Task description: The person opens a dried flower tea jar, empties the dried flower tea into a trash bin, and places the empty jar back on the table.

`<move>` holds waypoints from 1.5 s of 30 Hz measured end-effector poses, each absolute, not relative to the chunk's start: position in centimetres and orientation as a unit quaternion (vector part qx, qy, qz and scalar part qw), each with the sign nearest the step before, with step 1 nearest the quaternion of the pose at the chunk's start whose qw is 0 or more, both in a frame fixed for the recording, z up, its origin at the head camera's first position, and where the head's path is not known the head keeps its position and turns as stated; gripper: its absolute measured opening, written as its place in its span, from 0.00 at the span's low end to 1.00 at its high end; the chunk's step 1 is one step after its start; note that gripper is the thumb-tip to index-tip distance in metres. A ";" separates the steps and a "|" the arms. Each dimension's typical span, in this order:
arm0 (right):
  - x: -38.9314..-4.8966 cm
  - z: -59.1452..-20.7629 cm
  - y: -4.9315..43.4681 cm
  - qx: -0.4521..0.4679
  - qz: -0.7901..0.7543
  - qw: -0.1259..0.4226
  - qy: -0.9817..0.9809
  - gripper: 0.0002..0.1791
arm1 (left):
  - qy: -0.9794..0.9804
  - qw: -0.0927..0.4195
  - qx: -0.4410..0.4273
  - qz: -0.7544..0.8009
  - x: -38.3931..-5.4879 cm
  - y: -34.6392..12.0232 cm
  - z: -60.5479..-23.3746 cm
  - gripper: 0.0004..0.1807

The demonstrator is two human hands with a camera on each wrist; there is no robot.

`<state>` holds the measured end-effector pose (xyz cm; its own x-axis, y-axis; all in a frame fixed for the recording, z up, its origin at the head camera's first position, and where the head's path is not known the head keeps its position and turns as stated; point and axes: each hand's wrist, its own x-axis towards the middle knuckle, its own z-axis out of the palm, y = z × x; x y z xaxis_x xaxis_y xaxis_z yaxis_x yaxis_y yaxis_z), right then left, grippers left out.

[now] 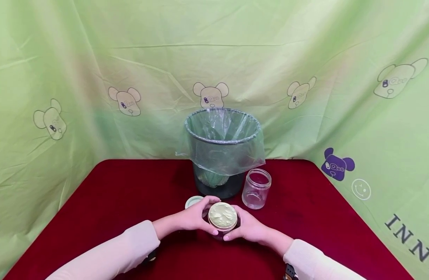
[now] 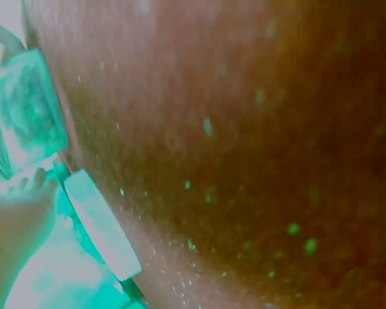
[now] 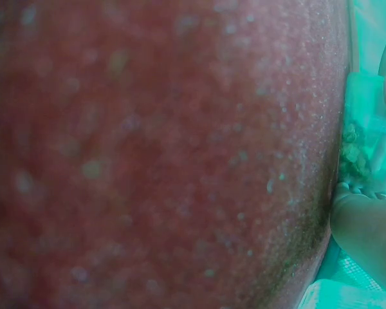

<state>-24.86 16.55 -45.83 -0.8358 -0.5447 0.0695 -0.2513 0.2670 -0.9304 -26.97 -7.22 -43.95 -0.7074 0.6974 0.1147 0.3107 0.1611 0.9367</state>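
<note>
Both hands hold a glass jar (image 1: 219, 235) low over the red tabletop, one from each side. Its top (image 1: 223, 215) is a pale, lumpy cream-coloured disc inside a gold-toned rim; whether this is a lid or contents I cannot tell. My left hand (image 1: 196, 216) curls around the jar's left side, thumb toward the front. On the right side, my right hand (image 1: 248, 225) grips it the same way. Lumpy matter shows through the glass of the held jar (image 2: 27, 106) in the left wrist view. Behind the left hand lies a pale round lid (image 1: 194, 201), partly hidden.
A black mesh waste bin (image 1: 219, 191) with a clear plastic liner (image 1: 225, 157) stands at the back middle. Right of it is an open clear glass jar (image 1: 255, 190). The red cloth (image 1: 137, 202) covers the table, with green printed curtains (image 1: 158, 66) around it.
</note>
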 end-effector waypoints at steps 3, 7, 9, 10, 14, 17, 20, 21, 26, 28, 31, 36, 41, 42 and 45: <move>-24.8 -45.9 16.4 -0.248 -0.550 0.134 0.786 0.45 | 0.730 0.200 0.354 0.550 -27.5 -7.4 -43.8 0.45; -24.7 -45.7 16.3 -0.238 -0.549 0.138 0.789 0.45 | 0.725 0.213 0.377 0.535 -28.1 -7.4 -43.7 0.44; -24.6 -45.6 16.2 -0.235 -0.548 0.139 0.791 0.45 | 0.726 0.214 0.387 0.528 -28.2 -7.4 -43.6 0.42; -24.6 -45.5 16.2 -0.235 -0.547 0.139 0.792 0.45 | 0.726 0.213 0.390 0.524 -28.3 -7.4 -43.6 0.41; -24.5 -45.5 16.1 -0.232 -0.541 0.135 0.797 0.44 | 0.728 0.205 0.392 0.523 -28.2 -7.4 -43.7 0.40; -24.5 -45.5 16.1 -0.230 -0.540 0.133 0.799 0.44 | 0.731 0.192 0.383 0.531 -28.0 -7.3 -43.9 0.39; -24.5 -45.5 16.1 -0.230 -0.542 0.134 0.797 0.45 | 0.733 0.180 0.366 0.544 -27.6 -7.0 -44.2 0.40; -24.5 -45.4 16.1 -0.229 -0.543 0.134 0.796 0.45 | 0.736 0.177 0.359 0.546 -27.4 -7.0 -44.3 0.40; -24.5 -45.4 16.2 -0.233 -0.548 0.136 0.792 0.44 | 0.756 0.142 0.330 0.547 -26.5 -6.6 -44.5 0.40; -24.5 -45.4 16.2 -0.237 -0.548 0.134 0.791 0.44 | 0.765 0.123 0.321 0.545 -26.1 -6.4 -44.6 0.40; -24.5 -45.4 16.3 -0.246 -0.550 0.130 0.788 0.45 | 0.774 0.095 0.308 0.544 -25.5 -6.1 -44.7 0.39; -24.5 -45.4 16.4 -0.254 -0.558 0.133 0.779 0.45 | 0.797 0.053 0.277 0.533 -24.5 -5.6 -44.9 0.40; -24.5 -45.4 16.4 -0.252 -0.567 0.134 0.773 0.46 | 0.812 0.020 0.251 0.527 -23.9 -5.1 -45.2 0.42; -24.5 -45.5 16.4 -0.251 -0.568 0.134 0.772 0.46 | 0.814 0.013 0.247 0.525 -23.8 -5.0 -45.2 0.42; -24.5 -45.5 16.4 -0.251 -0.567 0.136 0.772 0.46 | 0.820 0.002 0.234 0.523 -23.6 -4.9 -45.3 0.43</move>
<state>-24.54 16.38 -45.49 -0.8369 -0.5421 0.0754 -0.2339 0.2298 -0.9447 -23.57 -4.88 -45.31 -0.8905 0.3852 0.2420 0.3819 0.3440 0.8578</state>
